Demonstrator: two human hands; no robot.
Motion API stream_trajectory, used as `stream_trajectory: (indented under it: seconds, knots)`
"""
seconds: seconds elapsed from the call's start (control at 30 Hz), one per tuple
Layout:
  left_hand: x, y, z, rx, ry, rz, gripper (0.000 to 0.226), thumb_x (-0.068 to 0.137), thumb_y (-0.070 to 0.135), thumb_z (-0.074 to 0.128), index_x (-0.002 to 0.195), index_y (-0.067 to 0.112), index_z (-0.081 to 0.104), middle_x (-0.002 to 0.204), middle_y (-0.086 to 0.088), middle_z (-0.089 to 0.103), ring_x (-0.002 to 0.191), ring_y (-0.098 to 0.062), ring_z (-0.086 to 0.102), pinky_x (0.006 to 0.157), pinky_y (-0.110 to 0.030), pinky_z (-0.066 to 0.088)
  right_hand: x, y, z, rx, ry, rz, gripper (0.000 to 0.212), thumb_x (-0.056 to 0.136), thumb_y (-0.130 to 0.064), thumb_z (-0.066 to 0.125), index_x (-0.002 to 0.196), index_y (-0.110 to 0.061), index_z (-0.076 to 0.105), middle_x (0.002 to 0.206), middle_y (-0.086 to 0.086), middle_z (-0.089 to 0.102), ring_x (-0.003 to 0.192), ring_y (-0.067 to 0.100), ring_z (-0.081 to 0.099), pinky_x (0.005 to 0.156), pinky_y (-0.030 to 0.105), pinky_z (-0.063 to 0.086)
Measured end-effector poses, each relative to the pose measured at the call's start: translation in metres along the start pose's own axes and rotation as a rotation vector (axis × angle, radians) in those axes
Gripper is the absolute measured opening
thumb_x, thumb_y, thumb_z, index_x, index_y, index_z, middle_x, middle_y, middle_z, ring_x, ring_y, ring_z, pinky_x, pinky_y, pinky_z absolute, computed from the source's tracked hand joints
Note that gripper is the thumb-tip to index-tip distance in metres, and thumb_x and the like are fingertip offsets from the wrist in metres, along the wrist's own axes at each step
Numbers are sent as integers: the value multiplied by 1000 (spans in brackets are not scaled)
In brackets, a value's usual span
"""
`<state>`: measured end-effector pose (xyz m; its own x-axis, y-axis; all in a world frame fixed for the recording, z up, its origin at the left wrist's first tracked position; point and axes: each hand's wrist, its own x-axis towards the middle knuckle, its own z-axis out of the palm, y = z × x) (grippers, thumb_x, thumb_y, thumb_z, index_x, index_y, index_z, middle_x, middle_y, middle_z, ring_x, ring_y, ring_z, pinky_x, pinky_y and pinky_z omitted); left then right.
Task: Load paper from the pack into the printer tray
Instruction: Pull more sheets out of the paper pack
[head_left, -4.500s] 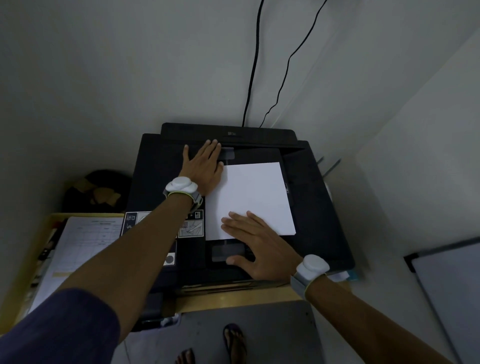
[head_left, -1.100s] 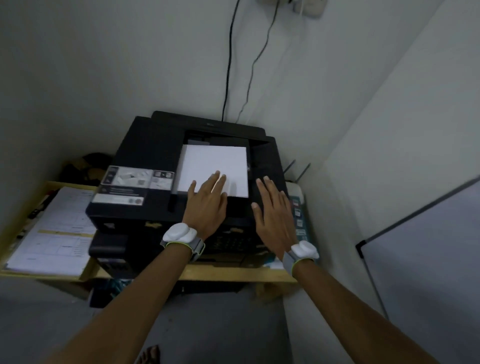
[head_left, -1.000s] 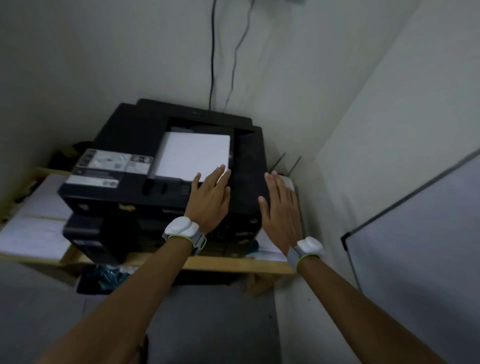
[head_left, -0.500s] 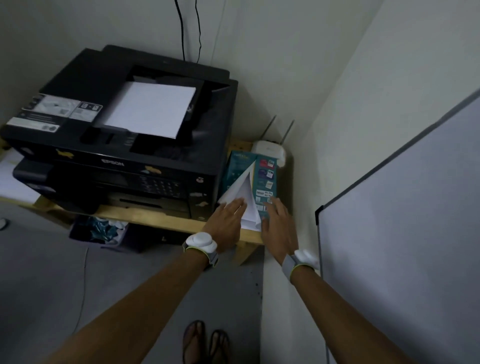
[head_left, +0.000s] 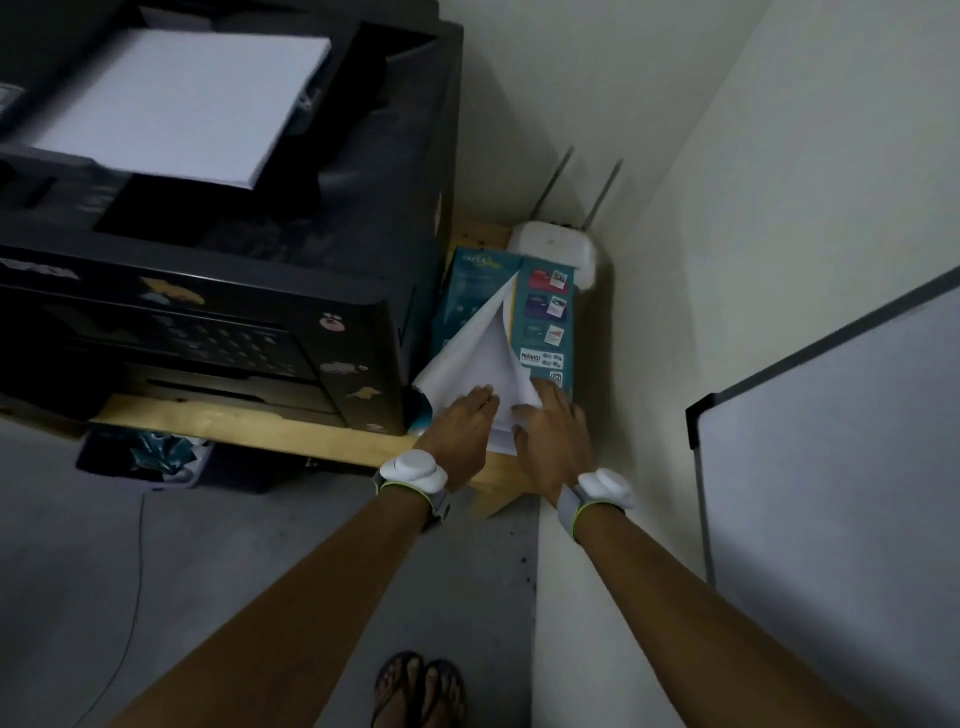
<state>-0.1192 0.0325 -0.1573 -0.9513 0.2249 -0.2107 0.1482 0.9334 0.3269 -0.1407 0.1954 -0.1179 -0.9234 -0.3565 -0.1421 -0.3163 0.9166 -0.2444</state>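
Observation:
A black printer (head_left: 322, 291) stands on a wooden table, with a stack of white paper (head_left: 182, 104) lying in its top tray. To its right lies a teal paper pack (head_left: 545, 312), its wrapper torn open at the near end and white sheets (head_left: 488, 353) showing. My left hand (head_left: 462, 421) rests flat on the left flap and the sheets. My right hand (head_left: 550, 431) lies on the right side of the opening, thumb against the sheets' near edge. Neither hand clearly grips anything.
A white router (head_left: 561, 249) with two antennas sits behind the pack in the corner. The wall is close on the right, and a whiteboard (head_left: 831, 467) leans there. The wooden table edge (head_left: 260, 426) runs below the printer. My sandalled feet (head_left: 421, 686) stand on grey floor.
Both hands left the paper on the printer tray and dropped right to the open pack. My view swung down and right, and over the last half second moved closer to the pack.

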Motion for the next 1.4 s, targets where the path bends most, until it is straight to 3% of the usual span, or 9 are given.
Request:
stream_trajectory:
  seconds: [0.17,0.33,0.47,0.73,1.03,1.27,1.4]
  knots:
    - [19,-14,12,-7,52,-19,56,104,13,43,156,4,27,165,-17,21,154,-29,20,123,-36,11,10,10,7,-174,108,-100,21,87,-26,67,99,-15,80,156,17,45,148,37,35,110,48,37]
    - [25,-19,16,-49,72,-19,44,102,12,46,145,3,48,160,-17,35,148,-29,33,118,-35,24,20,15,11,-270,166,-197,14,80,-18,77,91,-10,82,154,19,49,147,40,38,113,51,38]
    - [27,-17,12,-71,83,-24,36,98,7,50,133,-1,58,147,-22,49,133,-37,50,107,-45,42,28,17,10,-346,191,-341,9,79,-10,78,85,-5,82,155,22,47,148,42,37,116,56,35]
    - [28,-17,6,-17,82,-13,30,96,8,50,123,7,62,138,-12,52,121,-34,55,96,-42,47,34,29,23,-462,222,-449,10,82,-6,72,75,-7,78,154,24,46,148,45,33,116,60,29]
    - [26,-16,7,-12,86,-20,32,96,9,49,126,8,60,140,-13,51,123,-33,55,99,-41,45,34,32,19,-446,175,-475,3,79,-10,77,76,-10,77,155,20,45,150,45,30,116,60,29]
    - [22,-13,2,-4,132,-1,19,93,8,53,109,10,63,123,-10,57,110,-31,60,87,-40,48,32,29,21,-553,177,-517,6,82,-4,75,87,-4,78,152,23,47,149,46,33,114,62,32]
    - [19,-11,2,-38,145,-12,31,94,6,52,123,7,63,135,-13,57,124,-32,55,105,-38,41,34,29,22,-556,257,-554,12,89,-1,65,93,1,77,141,23,56,141,46,43,111,62,37]
